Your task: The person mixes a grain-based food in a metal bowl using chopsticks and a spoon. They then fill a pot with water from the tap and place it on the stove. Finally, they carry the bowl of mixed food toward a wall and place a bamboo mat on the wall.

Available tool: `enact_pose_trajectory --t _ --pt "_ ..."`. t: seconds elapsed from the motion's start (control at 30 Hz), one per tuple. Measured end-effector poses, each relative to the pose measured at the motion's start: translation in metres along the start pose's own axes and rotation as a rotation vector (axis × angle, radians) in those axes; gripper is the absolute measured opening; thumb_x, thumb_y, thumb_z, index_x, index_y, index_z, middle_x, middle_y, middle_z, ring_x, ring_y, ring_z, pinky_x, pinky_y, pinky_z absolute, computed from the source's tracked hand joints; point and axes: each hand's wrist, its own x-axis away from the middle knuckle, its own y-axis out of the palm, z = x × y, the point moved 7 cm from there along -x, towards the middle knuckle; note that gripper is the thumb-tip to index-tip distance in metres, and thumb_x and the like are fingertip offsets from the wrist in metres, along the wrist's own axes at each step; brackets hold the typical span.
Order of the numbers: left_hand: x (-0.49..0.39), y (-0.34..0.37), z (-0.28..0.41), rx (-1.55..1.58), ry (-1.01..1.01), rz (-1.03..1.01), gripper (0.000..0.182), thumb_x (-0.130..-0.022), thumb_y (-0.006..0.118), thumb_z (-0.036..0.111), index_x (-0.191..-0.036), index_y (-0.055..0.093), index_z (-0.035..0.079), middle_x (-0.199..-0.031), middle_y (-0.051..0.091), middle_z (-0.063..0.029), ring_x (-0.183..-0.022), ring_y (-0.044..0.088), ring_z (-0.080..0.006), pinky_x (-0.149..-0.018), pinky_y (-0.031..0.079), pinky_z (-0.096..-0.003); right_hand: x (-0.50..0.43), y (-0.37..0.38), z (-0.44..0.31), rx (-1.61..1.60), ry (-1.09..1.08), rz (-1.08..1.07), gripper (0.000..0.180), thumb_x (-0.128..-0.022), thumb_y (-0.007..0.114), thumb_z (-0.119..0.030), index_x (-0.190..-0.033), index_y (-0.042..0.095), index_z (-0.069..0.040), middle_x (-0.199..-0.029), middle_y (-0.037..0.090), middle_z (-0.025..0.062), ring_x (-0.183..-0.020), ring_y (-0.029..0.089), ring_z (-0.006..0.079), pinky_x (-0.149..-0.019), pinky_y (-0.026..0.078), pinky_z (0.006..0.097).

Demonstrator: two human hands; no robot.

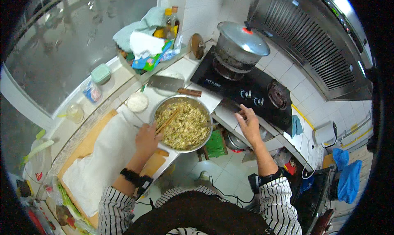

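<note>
A metal bowl (210, 133) full of a chopped filling (184, 128) stands at the counter's corner, with wooden chopsticks (168, 121) leaning in it. At its left rim is my left hand (147, 141), by the lower ends of the chopsticks; whether its fingers grip the rim or the sticks is unclear. My right hand (247, 124) hangs in the air right of the bowl, before the stove's front edge, fingers apart and holding nothing. Behind the bowl lies a cleaver (166, 83) with a wooden handle. White cloth (107, 155) covers much of a wooden board (74, 164) on the left.
A lidded pot (238, 53) sits on the black gas stove (212, 81), beneath the range hood (311, 47). A bowl of white powder (137, 102) is beside the cleaver. Along the window ledge are a glass jar (74, 113) and a green container (101, 74). Leafy vegetables (69, 201) lie lower left.
</note>
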Motion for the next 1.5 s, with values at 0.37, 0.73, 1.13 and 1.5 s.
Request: enact_pose_trajectory --t 0.37,0.73,1.13,1.5 --pt "0.004 -0.052 0.081 0.451 -0.149 0.39 0.045 -0.086 0.055 0.014 -0.125 0.043 -0.003 -0.105 0.05 -0.0168 -0.1 0.05 -0.0284 -0.088 0.04 -0.034 -0.198 -0.192 0.011 0.181 -0.462 0.402 0.04 -0.083 0.062 -0.026 -0.112 0.056 0.0 -0.104 0.059 0.0191 -0.097 0.056 0.0323 -0.083 0.044 0.0382" --pt "0.105 -0.032 0.108 0.536 -0.556 0.459 0.044 -0.09 0.05 0.015 -0.132 0.04 0.005 -0.11 0.052 -0.0091 -0.096 0.051 -0.0171 -0.08 0.044 -0.0291 -0.369 -0.134 0.011 0.619 -0.304 0.056 0.047 -0.077 0.064 -0.037 -0.112 0.058 -0.006 -0.101 0.063 0.0165 -0.097 0.06 0.0313 -0.081 0.048 0.0425" --pt "0.086 -0.016 0.058 0.686 -0.616 0.39 0.042 -0.093 0.049 0.021 -0.131 0.042 0.005 -0.113 0.052 -0.0069 -0.092 0.053 -0.0148 -0.078 0.043 -0.0264 -0.366 -0.126 0.04 0.423 -0.068 0.271 0.026 -0.074 0.065 -0.028 -0.1 0.068 -0.026 -0.09 0.067 0.0088 -0.09 0.063 0.0281 -0.077 0.05 0.0382" --pt "0.016 -0.017 0.062 0.811 -0.434 0.286 0.041 -0.093 0.049 0.017 -0.13 0.041 0.0 -0.114 0.053 -0.0089 -0.101 0.052 -0.0167 -0.087 0.042 -0.029 -0.309 -0.21 0.051 0.184 -0.179 0.504 0.03 -0.08 0.061 -0.033 -0.11 0.064 -0.031 -0.098 0.066 0.011 -0.09 0.063 0.0276 -0.078 0.049 0.0377"
